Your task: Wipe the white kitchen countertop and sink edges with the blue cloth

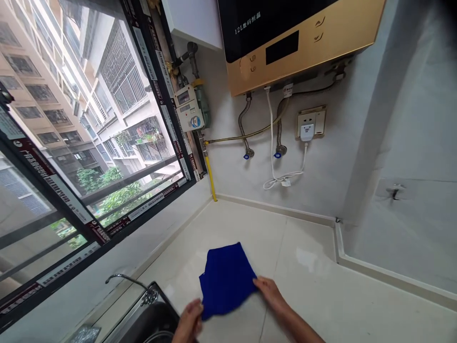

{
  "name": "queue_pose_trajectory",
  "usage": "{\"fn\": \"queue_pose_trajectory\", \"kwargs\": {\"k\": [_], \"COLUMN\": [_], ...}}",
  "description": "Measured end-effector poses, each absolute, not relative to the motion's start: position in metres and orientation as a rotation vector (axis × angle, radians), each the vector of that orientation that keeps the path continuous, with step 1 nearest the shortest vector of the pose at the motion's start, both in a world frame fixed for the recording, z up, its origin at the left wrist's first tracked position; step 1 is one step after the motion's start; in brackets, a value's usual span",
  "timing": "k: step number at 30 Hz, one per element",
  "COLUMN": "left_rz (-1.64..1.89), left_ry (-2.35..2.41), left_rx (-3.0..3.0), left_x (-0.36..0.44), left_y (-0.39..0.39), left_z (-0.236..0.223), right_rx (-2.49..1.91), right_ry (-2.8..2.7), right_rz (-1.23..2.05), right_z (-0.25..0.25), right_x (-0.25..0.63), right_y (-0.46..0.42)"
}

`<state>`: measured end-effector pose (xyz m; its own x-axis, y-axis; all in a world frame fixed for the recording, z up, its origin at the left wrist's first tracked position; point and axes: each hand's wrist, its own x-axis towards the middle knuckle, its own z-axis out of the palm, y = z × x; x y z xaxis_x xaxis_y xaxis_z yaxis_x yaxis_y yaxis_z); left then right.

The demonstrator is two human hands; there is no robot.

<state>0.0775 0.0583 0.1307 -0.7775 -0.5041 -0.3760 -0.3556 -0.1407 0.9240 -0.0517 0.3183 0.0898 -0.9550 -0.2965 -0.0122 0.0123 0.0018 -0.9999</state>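
Note:
A folded dark blue cloth [225,278] lies flat on the pale countertop [321,286]. My left hand [189,323] pinches its near left corner at the bottom of the view. My right hand [270,290] rests on the cloth's right edge, fingers gripping the fabric. Both forearms enter from the bottom edge.
A sink [150,321] with a curved tap [126,278] sits at the lower left. A large window [82,143] runs along the left. On the back wall hang a gold water heater [300,38], hoses, a socket [310,123] and a gas meter [189,108].

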Motion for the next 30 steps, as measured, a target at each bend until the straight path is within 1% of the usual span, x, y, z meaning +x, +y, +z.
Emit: {"fn": "queue_pose_trajectory", "kwargs": {"k": [2,5,9,12,18,22,27,30], "left_rz": [-2.047,-1.982,-1.863,-1.743,-1.606,-1.579,-1.618,-1.702], "left_ry": [-2.076,-2.175,-2.291,-2.369,-2.361,-2.222,-2.003,-1.950], "left_rx": [1.036,1.034,0.922,0.839,0.697,0.640,0.595,0.582], "left_x": [0.088,0.086,0.070,0.064,0.058,0.050,0.058,0.063], "left_y": [0.066,0.069,0.064,0.059,0.044,0.039,0.044,0.042], "left_z": [0.104,0.085,0.086,0.095,0.132,0.175,0.234,0.249], "right_rx": [-0.319,-0.395,-0.385,-0.375,-0.460,-0.640,-0.677,-0.696], "right_ry": [2.001,1.962,2.206,2.312,2.597,2.618,2.642,2.603], "right_rz": [-2.010,-1.962,-1.801,-1.763,-1.692,-1.761,-1.831,-1.851], "right_z": [0.067,0.051,0.047,0.049,0.074,0.120,0.186,0.204], "right_x": [-0.033,-0.024,-0.040,-0.048,-0.052,-0.060,-0.060,-0.059], "right_y": [0.320,0.321,0.317,0.317,0.326,0.332,0.343,0.346]}}
